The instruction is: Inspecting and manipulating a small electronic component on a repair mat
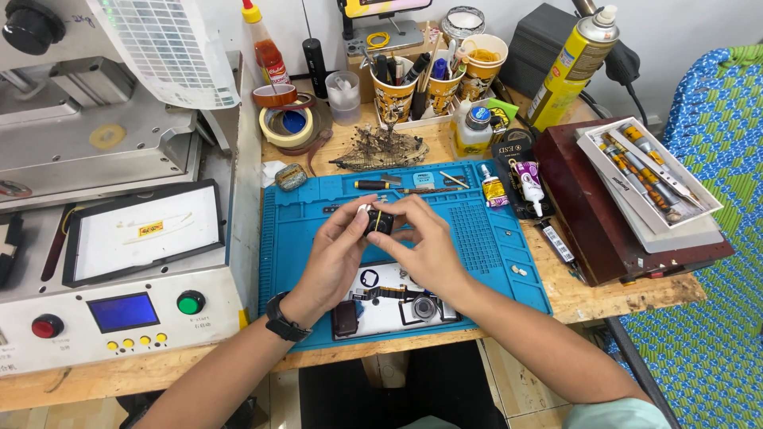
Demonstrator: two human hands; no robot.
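Note:
Both my hands hold a small black square part (pixel 378 222) with a thin yellow strip across it, raised above a blue silicone work mat (pixel 493 254). My left hand (pixel 338 254), with a black watch on its wrist, grips the part from the left. My right hand (pixel 425 242) pinches it from the right with fingertips. Below the hands on the mat lie a white sheet (pixel 385 306), a dark square screen (pixel 345 318), a black ring frame (pixel 369 278) and a small metal body with a round lens (pixel 424 307).
A grey machine (pixel 119 302) with red and green buttons and a blue display stands at the left. Tape rolls (pixel 286 123), paper cups of tools (pixel 429 79), glue tubes (pixel 528 183), a yellow spray can (pixel 572 67) and a dark red box with a tool tray (pixel 628 199) crowd the bench.

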